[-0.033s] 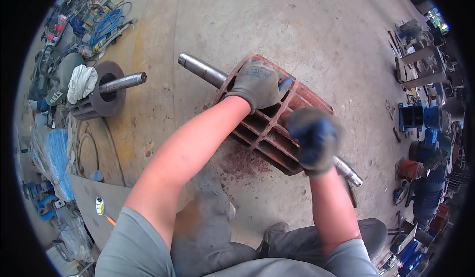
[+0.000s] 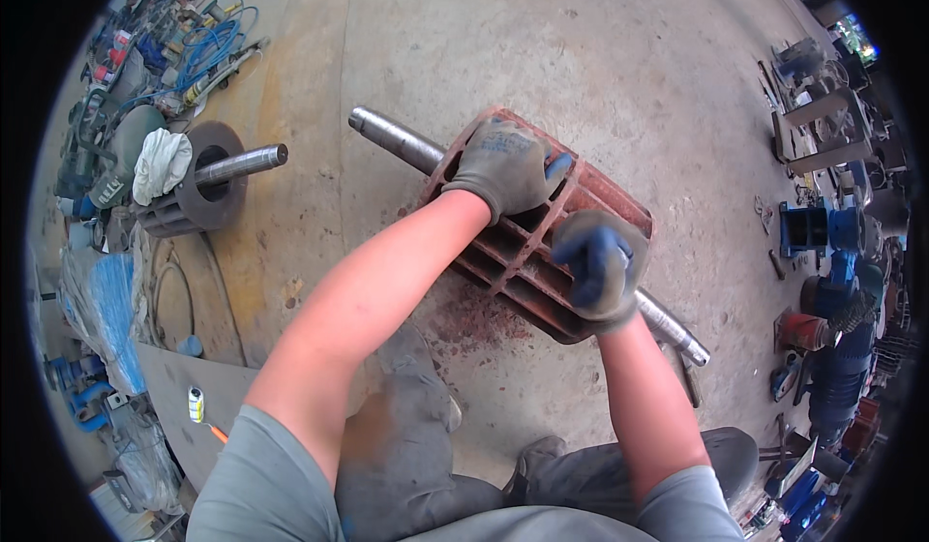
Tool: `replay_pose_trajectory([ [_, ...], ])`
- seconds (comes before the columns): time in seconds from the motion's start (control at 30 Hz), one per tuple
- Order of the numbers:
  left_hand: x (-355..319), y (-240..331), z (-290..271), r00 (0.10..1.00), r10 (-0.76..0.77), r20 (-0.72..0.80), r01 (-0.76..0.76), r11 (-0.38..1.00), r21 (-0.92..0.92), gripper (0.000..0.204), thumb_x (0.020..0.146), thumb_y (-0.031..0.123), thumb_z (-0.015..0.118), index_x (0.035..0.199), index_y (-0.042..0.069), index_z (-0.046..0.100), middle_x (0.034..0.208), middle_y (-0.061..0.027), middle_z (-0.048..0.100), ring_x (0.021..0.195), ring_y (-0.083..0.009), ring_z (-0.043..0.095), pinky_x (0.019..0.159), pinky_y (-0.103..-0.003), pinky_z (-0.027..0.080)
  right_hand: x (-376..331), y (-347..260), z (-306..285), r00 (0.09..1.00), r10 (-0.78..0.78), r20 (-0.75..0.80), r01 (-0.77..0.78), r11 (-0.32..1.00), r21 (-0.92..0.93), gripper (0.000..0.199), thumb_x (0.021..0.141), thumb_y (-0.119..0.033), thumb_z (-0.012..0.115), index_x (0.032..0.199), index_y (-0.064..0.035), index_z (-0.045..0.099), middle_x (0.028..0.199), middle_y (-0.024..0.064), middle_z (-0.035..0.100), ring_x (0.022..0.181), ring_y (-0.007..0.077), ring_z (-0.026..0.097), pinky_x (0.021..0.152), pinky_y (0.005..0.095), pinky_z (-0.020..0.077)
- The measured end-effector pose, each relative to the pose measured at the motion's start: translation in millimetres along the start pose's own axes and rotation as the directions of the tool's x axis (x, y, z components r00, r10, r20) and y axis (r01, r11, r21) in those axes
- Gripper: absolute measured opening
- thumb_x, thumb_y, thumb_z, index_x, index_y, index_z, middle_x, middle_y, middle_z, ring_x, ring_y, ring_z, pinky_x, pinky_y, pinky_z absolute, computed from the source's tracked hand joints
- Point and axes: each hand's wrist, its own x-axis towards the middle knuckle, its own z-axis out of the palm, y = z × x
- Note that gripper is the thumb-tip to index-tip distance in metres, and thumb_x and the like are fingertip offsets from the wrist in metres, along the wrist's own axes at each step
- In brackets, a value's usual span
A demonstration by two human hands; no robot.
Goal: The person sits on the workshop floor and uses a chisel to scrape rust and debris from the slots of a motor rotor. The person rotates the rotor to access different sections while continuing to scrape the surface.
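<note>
A rust-red ribbed metal rotor (image 2: 612, 195) lies slanted on the floor, with a bare steel shaft (image 2: 397, 139) sticking out at both ends. My left hand (image 2: 505, 165), in a grey-and-blue work glove, grips the rotor's far-left part. Its fingertips are hidden among the ribs and the thumb points right. Over the right part of the rotor, my right hand (image 2: 604, 267) is gloved the same way and curled closed. Whatever it holds, if anything, is hidden, and the hand is slightly blurred. Reddish rust debris (image 2: 474, 321) lies scattered below the rotor.
A second rotor (image 2: 215, 176), dark grey with a shaft, stands at left beside a white cloth (image 2: 162, 165). Blue hoses (image 2: 215, 48) and tools crowd the far left. A paint roller (image 2: 196, 405) lies near left. Machine parts (image 2: 840, 227) line the right side.
My right hand has shifted a little left over the rotor and shows less blur. The left hand and the rotor stay where they were.
</note>
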Motion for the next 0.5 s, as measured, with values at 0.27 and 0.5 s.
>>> replay_pose_trajectory([
  [0.27,-2.5,0.9,-1.1,1.000,0.010,-0.027,-0.010,1.000,-0.003,0.051,0.109,0.050,0.058,0.096,0.009,0.085,0.097,-0.0193,0.083,0.097,-0.0387,0.078,0.100,-0.050,0.057,-0.2,-18.3,4.5,0.959,0.284,-0.023,-0.275,0.942,0.192,0.047,0.113,-0.026,0.050,0.078,-0.0015,0.068,0.071,0.0127,0.067,0.062,0.0222,0.063,0.059,0.0346,0.0489],
  [0.5,-3.4,-0.1,-2.2,1.000,0.003,0.004,-0.003,1.000,-0.014,0.051,0.109,0.050,0.059,0.090,0.008,0.083,0.095,-0.0205,0.081,0.096,-0.0392,0.078,0.100,-0.051,0.055,-1.4,-30.1,7.4,0.902,0.372,-0.220,-0.205,0.816,0.540,0.064,0.116,-0.048,0.050,0.083,0.0033,0.068,0.076,0.0146,0.066,0.068,0.0239,0.063,0.064,0.0393,0.0516],
])
